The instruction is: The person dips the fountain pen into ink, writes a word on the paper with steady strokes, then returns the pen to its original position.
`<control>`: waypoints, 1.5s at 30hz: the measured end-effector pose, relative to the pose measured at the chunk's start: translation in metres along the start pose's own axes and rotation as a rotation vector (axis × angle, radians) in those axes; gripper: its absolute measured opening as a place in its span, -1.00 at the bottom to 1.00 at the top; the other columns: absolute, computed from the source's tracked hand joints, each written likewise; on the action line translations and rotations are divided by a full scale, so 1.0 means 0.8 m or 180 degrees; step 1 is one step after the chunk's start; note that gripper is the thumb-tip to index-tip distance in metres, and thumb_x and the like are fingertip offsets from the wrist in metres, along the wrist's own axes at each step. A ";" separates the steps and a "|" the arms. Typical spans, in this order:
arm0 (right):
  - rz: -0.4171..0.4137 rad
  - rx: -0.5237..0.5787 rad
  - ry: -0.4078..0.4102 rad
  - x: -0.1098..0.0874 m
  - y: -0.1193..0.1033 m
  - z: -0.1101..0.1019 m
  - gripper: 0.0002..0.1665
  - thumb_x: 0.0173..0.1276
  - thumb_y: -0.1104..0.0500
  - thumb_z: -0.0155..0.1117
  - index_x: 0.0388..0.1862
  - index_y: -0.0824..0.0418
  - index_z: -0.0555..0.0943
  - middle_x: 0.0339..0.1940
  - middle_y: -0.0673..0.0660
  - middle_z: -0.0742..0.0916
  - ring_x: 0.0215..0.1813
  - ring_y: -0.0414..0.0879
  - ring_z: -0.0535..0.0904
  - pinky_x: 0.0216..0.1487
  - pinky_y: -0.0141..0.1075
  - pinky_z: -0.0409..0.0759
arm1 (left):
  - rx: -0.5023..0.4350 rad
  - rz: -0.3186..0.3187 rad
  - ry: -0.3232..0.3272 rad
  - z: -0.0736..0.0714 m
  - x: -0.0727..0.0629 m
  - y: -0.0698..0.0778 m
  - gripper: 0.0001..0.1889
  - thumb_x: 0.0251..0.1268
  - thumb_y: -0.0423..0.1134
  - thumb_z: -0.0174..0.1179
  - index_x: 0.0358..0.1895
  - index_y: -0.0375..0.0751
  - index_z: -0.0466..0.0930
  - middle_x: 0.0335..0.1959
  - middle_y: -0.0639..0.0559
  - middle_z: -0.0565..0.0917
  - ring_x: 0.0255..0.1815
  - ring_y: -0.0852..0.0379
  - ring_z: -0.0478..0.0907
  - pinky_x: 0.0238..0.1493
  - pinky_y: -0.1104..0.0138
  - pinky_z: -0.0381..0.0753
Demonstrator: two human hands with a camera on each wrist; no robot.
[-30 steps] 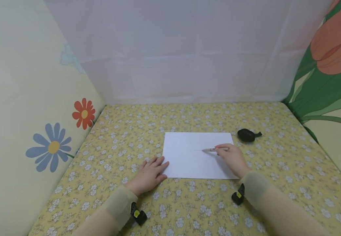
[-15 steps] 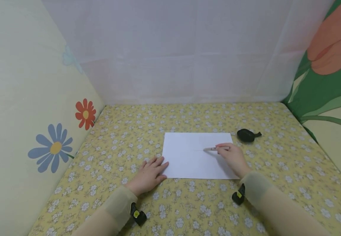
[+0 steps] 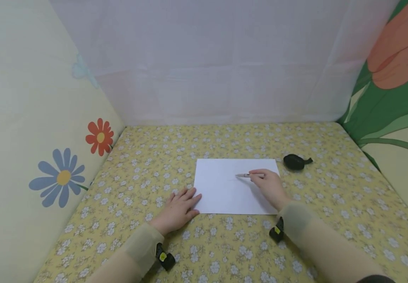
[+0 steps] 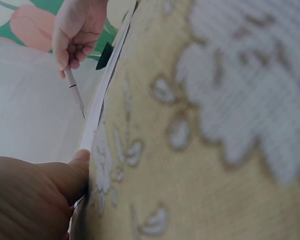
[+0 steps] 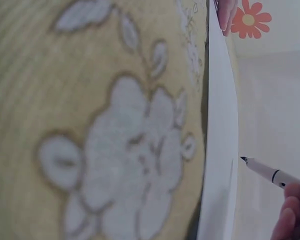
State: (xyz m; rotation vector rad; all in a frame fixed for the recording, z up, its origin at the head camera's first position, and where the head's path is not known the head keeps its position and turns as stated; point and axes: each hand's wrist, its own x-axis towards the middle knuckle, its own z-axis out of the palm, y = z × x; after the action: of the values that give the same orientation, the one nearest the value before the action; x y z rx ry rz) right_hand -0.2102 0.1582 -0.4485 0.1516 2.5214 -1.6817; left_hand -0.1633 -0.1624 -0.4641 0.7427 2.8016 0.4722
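A white sheet of paper [image 3: 221,196] lies on the flowered tablecloth, with a faint short line near its middle. My left hand [image 3: 179,208] rests flat at the sheet's left edge, fingers spread, fingertips on the paper. In the left wrist view its thumb [image 4: 72,177] lies along that edge. My right hand [image 3: 269,186] pinches a slim pale pen [image 3: 244,175] between thumb and fingers over the right half of the sheet. The right wrist view shows the pen's dark pointed nib and black ring, with the tip close over the paper [image 5: 222,115].
A black rounded object [image 3: 293,162] with a short tail sits just beyond the sheet's upper right corner. The yellow flowered cloth [image 3: 147,157] covers the table. A white sheet hangs behind [image 3: 225,78], and painted flower panels stand on both sides.
My right hand first shifts the pen slightly right, then moves it left and a little away from me. The left hand and the paper stay in place.
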 end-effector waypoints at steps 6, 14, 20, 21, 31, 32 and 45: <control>-0.0046 -0.0070 0.0056 0.005 0.000 0.007 -0.63 0.41 0.05 0.19 0.08 0.21 0.64 0.00 0.17 0.71 0.03 0.00 0.59 0.05 -0.14 0.51 | 0.0018 -0.0007 -0.0005 0.000 0.000 0.000 -0.42 0.48 0.02 0.00 0.49 0.03 0.18 0.55 -0.03 0.01 0.54 -0.14 -0.16 0.41 -0.21 -0.20; 0.0031 -0.0184 0.0038 0.007 -0.003 0.008 -0.62 0.42 0.00 0.18 0.08 0.16 0.64 0.04 0.13 0.69 -0.15 -0.04 0.53 -0.17 -0.25 0.47 | 0.0027 0.0006 -0.0015 0.001 0.001 -0.001 -0.42 0.48 0.03 0.01 0.49 0.04 0.19 0.55 -0.01 0.02 0.54 -0.13 -0.14 0.41 -0.22 -0.17; 0.0062 -0.0225 -0.0001 0.008 -0.004 0.008 -0.62 0.44 -0.02 0.15 0.10 0.13 0.64 0.06 0.12 0.68 -0.26 -0.03 0.46 -0.26 -0.24 0.43 | 0.0054 0.0018 -0.0004 0.002 0.003 -0.004 -0.42 0.48 0.04 -0.01 0.49 0.05 0.19 0.55 0.00 0.02 0.54 -0.12 -0.13 0.41 -0.21 -0.15; 0.0047 -0.0243 0.0001 0.008 -0.004 0.008 -0.62 0.44 -0.02 0.15 0.10 0.14 0.64 0.07 0.12 0.68 -0.24 -0.03 0.47 -0.24 -0.24 0.44 | 0.0046 0.0022 -0.0003 0.002 0.003 -0.004 -0.42 0.48 0.04 -0.01 0.49 0.05 0.18 0.55 0.00 0.02 0.54 -0.13 -0.13 0.41 -0.21 -0.15; -0.0035 -0.0355 -0.0010 0.008 -0.004 0.007 -0.63 0.43 0.00 0.14 0.08 0.17 0.64 0.08 0.14 0.67 -0.21 -0.03 0.49 -0.22 -0.24 0.46 | 0.0031 0.0044 0.0011 0.002 0.002 -0.004 -0.42 0.48 0.03 0.00 0.49 0.03 0.19 0.55 -0.02 0.03 0.54 -0.13 -0.13 0.40 -0.22 -0.15; -0.0036 -0.0356 -0.0014 0.008 -0.003 0.007 -0.63 0.44 0.00 0.14 0.08 0.17 0.64 0.08 0.14 0.67 -0.20 -0.03 0.50 -0.21 -0.24 0.46 | 0.0031 0.0043 0.0010 0.002 0.002 -0.004 -0.42 0.48 0.03 0.00 0.49 0.04 0.19 0.55 -0.02 0.03 0.54 -0.13 -0.13 0.40 -0.22 -0.15; 0.0006 -0.0331 -0.0001 0.002 -0.003 0.009 -0.65 0.40 0.02 0.18 0.03 0.17 0.66 0.01 0.13 0.68 -0.27 -0.05 0.47 -0.28 -0.27 0.45 | 0.0031 0.0022 -0.0023 0.002 0.002 -0.004 -0.42 0.48 0.04 -0.02 0.50 0.05 0.17 0.55 0.00 0.01 0.55 -0.12 -0.15 0.41 -0.20 -0.18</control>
State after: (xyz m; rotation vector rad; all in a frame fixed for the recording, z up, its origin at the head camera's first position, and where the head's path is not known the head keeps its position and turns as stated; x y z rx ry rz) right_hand -0.2117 0.1508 -0.4489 0.1450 2.6004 -1.5451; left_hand -0.1655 -0.1635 -0.4667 0.7546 2.7975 0.4566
